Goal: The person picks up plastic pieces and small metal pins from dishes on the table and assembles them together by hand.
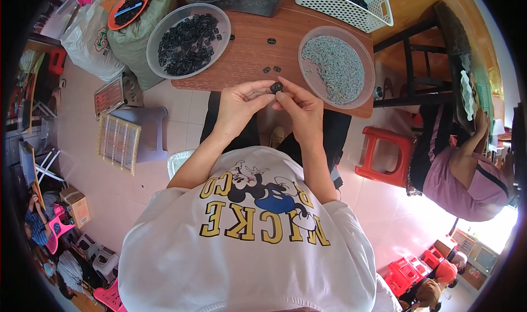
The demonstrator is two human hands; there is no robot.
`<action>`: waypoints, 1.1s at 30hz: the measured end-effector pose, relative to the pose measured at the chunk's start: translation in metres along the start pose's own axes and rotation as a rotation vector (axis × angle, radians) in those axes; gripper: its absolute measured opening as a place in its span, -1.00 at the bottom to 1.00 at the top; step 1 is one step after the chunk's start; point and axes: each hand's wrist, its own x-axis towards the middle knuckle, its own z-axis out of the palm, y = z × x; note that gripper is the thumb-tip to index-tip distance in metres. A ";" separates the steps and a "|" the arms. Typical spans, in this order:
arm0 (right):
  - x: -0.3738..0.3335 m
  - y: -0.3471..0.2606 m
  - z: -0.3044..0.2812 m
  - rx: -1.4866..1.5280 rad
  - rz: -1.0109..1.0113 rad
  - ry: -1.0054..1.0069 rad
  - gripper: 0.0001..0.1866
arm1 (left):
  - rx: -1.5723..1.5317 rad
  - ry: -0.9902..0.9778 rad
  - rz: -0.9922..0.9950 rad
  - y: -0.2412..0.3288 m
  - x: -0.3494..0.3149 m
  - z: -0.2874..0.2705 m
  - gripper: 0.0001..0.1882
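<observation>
At the table's near edge, my hands meet over a small black oval plastic part (276,86) with holes in it. My right hand (303,111) pinches this part between thumb and forefinger. From the other side, the thumb and fingertips of my left hand (235,108) close against it. Two small dark pieces (272,69) lie on the wooden table (250,54) just beyond my fingers. Farther back is another black oval part (271,41). A round tray (218,59) of black parts sits to the left, and a round tray (369,54) of small silvery screws or pins to the right.
Along the far edge stand a clear bin (263,4) and a white basket (351,10), both with black parts. Sacks (134,54) lean at the left, one topped by an orange dish (144,7). A red stool (384,158) and a seated person (466,175) are at the right.
</observation>
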 end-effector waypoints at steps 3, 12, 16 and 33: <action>0.001 0.005 -0.003 -0.011 -0.015 -0.025 -0.68 | 0.052 -0.001 0.021 0.000 -0.001 0.000 -0.71; -0.004 0.010 0.000 0.022 -0.043 0.009 -0.75 | 0.385 0.011 0.194 -0.009 -0.005 -0.002 -0.73; -0.004 0.014 0.002 0.036 -0.091 0.022 -0.77 | 0.471 0.022 0.322 -0.010 -0.004 0.000 -0.75; -0.009 0.029 -0.009 0.037 -0.054 0.056 -0.67 | 0.157 -0.057 -0.001 -0.016 0.015 0.000 -0.81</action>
